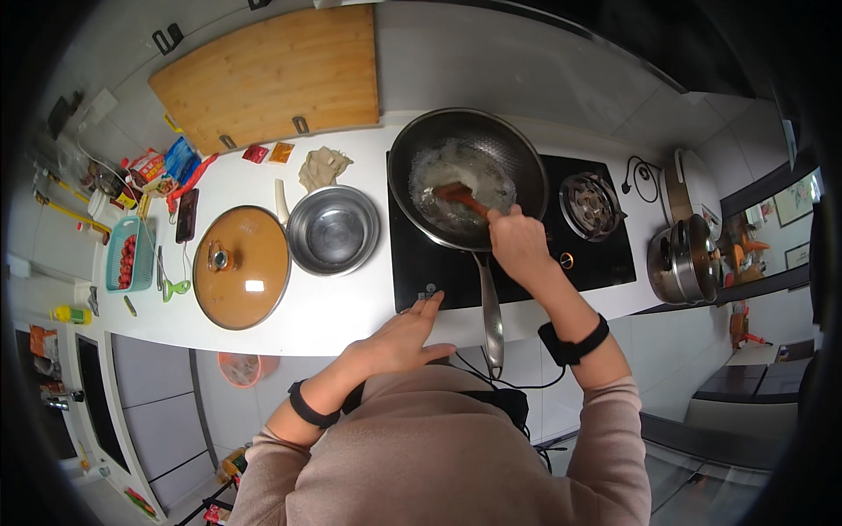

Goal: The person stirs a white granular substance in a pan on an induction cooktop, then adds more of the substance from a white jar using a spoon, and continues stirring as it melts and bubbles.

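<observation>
My right hand [520, 243] grips the handle of a reddish-brown wooden spatula [455, 192]. The spatula's head dips into bubbly, pale liquid [483, 171] at the bottom of a steel-rimmed wok [526, 154]. The wok sits on the left burner of a black glass gas hob [421, 273], its metal handle [491, 315] pointing towards me. My left hand [401, 338] holds nothing; its thumb is spread from the fingers, which reach over the hob's front left corner. Whether the fingertips touch the glass is hard to tell.
Left of the hob are a steel bowl [333, 230], an amber glass lid [253, 292], a crumpled cloth [322, 168] and a phone [187, 215]. Farther left is a teal basket [146, 263] holding red fruit. A bare burner [590, 205] and a steel pot [677, 263] are at right.
</observation>
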Demonstrator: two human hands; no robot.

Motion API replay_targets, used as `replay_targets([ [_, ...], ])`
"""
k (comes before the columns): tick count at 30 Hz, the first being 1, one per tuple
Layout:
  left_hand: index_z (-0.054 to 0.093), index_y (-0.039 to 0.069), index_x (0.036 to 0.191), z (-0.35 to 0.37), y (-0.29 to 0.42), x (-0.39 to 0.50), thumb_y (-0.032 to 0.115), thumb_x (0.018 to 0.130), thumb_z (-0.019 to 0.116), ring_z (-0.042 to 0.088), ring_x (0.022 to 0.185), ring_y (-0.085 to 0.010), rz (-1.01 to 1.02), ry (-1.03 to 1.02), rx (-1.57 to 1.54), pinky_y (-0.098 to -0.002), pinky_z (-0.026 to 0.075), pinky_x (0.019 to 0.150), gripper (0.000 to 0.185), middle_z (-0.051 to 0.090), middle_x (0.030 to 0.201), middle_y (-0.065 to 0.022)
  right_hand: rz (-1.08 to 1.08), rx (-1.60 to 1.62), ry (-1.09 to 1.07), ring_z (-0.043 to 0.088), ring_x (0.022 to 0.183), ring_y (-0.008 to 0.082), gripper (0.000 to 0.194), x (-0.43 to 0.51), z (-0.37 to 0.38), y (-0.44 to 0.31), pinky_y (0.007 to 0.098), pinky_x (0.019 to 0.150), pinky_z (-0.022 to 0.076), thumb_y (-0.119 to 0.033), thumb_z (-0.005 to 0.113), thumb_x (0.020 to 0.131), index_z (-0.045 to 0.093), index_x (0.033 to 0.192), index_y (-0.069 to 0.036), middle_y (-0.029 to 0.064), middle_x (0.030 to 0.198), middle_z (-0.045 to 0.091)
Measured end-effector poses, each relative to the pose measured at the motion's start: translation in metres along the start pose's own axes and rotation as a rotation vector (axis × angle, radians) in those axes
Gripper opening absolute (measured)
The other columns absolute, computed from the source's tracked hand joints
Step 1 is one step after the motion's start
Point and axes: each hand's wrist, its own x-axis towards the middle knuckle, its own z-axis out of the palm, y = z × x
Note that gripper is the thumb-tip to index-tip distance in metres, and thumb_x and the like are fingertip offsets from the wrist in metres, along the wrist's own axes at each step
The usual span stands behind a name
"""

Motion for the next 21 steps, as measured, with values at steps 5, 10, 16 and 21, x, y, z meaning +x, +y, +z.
replay_targets([
  [5,0.018,-0.016,0.141,-0.002,-0.004,-0.002,0.038,0.088,0.063,0.045,0.124,-0.0462,0.034,0.052,0.033,-0.0423,0.040,0.103,0.088,0.037,0.135,-0.0382,0.151,-0.065,-0.092,0.066,0.071,0.0370,0.024,-0.012,-0.021,0.035,0.0429,0.065,0.0543,-0.001,0.056,0.078,0.065,0.100,-0.002,0.0237,0.081,0.063],
  [10,0.019,-0.015,0.141,-0.004,-0.005,-0.002,0.038,0.089,0.063,0.046,0.123,-0.0453,0.014,0.040,0.039,-0.0421,0.041,0.102,0.087,0.037,0.137,-0.0371,0.042,0.000,-0.204,0.064,0.070,0.0369,0.013,-0.048,-0.035,0.019,0.0463,0.064,0.0526,-0.011,0.059,0.082,0.062,0.091,-0.003,0.0219,0.082,0.063],
  [16,0.019,-0.014,0.142,-0.006,0.002,0.001,0.038,0.088,0.063,0.047,0.122,-0.0443,0.028,0.030,0.066,-0.0416,0.041,0.102,0.087,0.037,0.136,-0.0364,-0.009,-0.009,0.059,0.063,0.061,0.0366,0.012,0.004,0.006,0.013,0.0430,0.057,0.0528,-0.005,0.055,0.082,0.063,0.092,-0.002,0.0220,0.075,0.061],
  [21,0.020,-0.014,0.142,-0.008,-0.001,-0.005,0.038,0.088,0.063,0.047,0.123,-0.0440,-0.003,0.054,0.070,-0.0419,0.040,0.103,0.086,0.037,0.137,-0.0357,0.094,-0.042,-0.049,0.067,0.069,0.0361,0.019,-0.016,-0.021,0.032,0.0412,0.063,0.0548,0.000,0.059,0.074,0.063,0.093,-0.001,0.0219,0.079,0.063],
])
